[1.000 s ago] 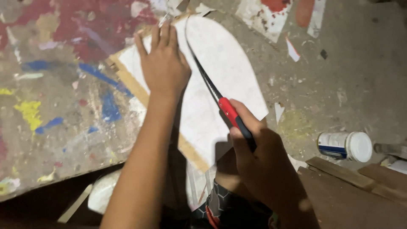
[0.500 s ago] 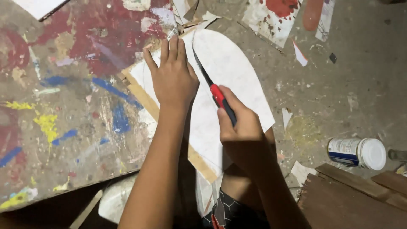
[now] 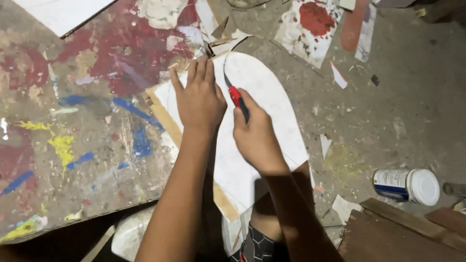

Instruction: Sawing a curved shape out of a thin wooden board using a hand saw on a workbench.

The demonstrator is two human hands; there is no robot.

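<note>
My left hand (image 3: 200, 99) lies flat, fingers spread, on the white sheet (image 3: 264, 126), which sits on the paint-splashed board (image 3: 73, 121). My right grip (image 3: 256, 138) is closed round the red knife (image 3: 236, 97), its blade at the sheet's curved far edge, just beside my left fingers. Right of the sheet lies open floor (image 3: 407, 111). Both hands have moved farther up the sheet than before. Scraps (image 3: 340, 77) lie far right; a can (image 3: 407, 185) lies near right.
</note>
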